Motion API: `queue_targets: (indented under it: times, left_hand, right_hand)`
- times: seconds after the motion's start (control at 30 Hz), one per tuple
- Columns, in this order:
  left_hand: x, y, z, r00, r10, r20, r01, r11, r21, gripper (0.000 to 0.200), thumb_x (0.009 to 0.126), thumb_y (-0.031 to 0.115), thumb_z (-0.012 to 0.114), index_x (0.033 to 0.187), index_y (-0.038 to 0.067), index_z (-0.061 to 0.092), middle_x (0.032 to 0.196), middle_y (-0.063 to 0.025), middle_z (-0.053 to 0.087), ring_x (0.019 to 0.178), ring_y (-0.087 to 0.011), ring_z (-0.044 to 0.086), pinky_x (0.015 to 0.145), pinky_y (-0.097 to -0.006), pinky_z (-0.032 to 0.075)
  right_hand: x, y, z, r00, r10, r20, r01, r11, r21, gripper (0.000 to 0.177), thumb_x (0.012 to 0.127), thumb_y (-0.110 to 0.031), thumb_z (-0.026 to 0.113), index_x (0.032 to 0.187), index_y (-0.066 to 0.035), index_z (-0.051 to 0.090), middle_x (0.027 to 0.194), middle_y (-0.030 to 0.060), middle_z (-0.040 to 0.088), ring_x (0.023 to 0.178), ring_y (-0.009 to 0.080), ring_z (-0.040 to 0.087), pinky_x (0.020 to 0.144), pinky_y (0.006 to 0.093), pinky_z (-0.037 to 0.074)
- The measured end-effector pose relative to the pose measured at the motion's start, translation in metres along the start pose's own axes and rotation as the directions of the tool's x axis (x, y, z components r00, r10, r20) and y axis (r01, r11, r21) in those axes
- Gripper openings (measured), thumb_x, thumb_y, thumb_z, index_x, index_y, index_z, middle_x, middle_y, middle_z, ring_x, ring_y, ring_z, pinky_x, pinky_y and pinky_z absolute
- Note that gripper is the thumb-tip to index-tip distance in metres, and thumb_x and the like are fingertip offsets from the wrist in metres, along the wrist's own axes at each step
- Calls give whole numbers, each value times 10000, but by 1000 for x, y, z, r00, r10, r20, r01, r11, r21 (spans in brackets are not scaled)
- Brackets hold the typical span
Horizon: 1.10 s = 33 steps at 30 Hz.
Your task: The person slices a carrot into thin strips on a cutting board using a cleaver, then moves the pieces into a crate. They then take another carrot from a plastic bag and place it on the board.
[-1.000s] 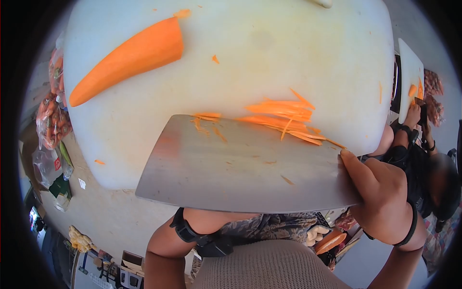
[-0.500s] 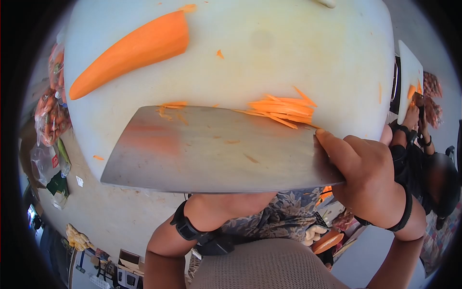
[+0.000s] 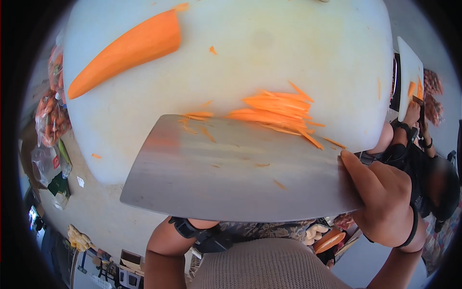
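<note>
My right hand (image 3: 385, 195) is closed on a broad cleaver (image 3: 240, 178) at the right end of its blade. The blade's flat face is turned up, with orange shreds stuck to it. Its far edge meets a pile of carrot strips (image 3: 276, 110) on the white cutting board (image 3: 226, 62). Several strips lie against or over the steel. A large peeled carrot piece (image 3: 127, 53) rests at the board's upper left. Of my left arm, the forearm and a black wristband (image 3: 184, 227) show; the blade hides my left hand.
Plastic bags of carrots (image 3: 52, 118) stand left of the board on the tabletop (image 3: 115, 207). At the right, another person's hand (image 3: 411, 114) holds a knife by a second white board (image 3: 405, 58). More bagged carrots (image 3: 433, 83) lie beyond it.
My right hand and the cleaver have moved right and toward my body. The pile of strips has spread a little along the blade edge. My left forearm is now more covered.
</note>
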<state>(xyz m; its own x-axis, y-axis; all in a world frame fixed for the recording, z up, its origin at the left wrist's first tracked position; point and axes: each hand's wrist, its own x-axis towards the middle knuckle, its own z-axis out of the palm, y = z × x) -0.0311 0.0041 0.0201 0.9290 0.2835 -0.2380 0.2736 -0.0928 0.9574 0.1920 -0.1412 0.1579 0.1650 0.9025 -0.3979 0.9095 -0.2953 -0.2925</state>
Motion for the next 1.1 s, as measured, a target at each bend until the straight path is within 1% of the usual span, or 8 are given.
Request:
queue_targets:
  times: [0.13,0.2,0.63,0.7,0.87,0.97,1.03,1.1]
  left_hand:
    - [2,-2,2,1000,-10,9,10,1000,-15,331,847,158,664,1167,72,653,1113,-97,667,994,-276,643,832,-391,530]
    - [4,-3,3,1000,-18,14,18,1000,-22,334,850,164,663,1172,74,651,1116,-99,666,995,-279,644,837,-393,529]
    - [2,-5,4,996,-78,51,82,993,-79,353,872,200,657,1204,83,642,1140,-109,660,1002,-295,647,864,-410,524]
    - [0,-5,3,994,-95,61,100,991,-86,356,875,206,656,1209,84,640,1143,-110,659,1003,-297,647,868,-412,523]
    - [2,-5,4,992,-97,74,103,992,-75,362,882,217,655,1219,87,637,1151,-113,657,1005,-302,648,877,-418,522]
    - [17,-1,12,982,190,-3,-184,958,218,343,853,193,658,1182,96,660,1131,-103,666,999,-307,647,875,-435,517]
    - [23,3,13,872,489,-31,-351,668,656,333,809,162,661,1136,106,684,1136,-97,664,1014,-313,637,885,-446,506]
    - [25,7,12,867,499,-1,-352,613,708,332,791,155,662,1119,112,692,1134,-98,664,1012,-317,635,882,-449,505]
  right_hand:
    - [-2,-1,4,1000,20,-14,-20,1000,12,721,476,24,666,1191,71,595,653,95,470,527,259,503,512,363,407]
    - [0,1,7,996,-21,-84,17,999,-51,563,576,-6,635,1135,61,642,613,30,422,468,161,457,423,312,371]
    - [2,0,6,998,-3,-59,-2,997,-83,553,584,-1,647,1135,46,638,637,32,422,484,166,461,439,314,369]
    - [2,1,7,999,53,-11,-53,998,-16,726,451,68,663,1174,48,607,670,106,478,552,290,514,523,374,416]
    - [11,3,13,999,28,-44,-30,999,-34,626,515,31,680,1136,21,609,661,78,473,532,253,523,493,360,408]
    - [19,6,19,998,12,-55,-13,1000,-15,566,555,-13,693,1115,-17,612,647,46,452,512,212,527,463,350,401]
    - [26,7,22,999,15,-52,-14,1000,8,573,542,-14,696,1108,-30,609,651,50,462,524,222,545,469,360,409]
    - [32,7,24,999,29,-20,-28,996,80,651,486,99,666,1129,18,608,675,115,550,572,299,573,528,375,431]
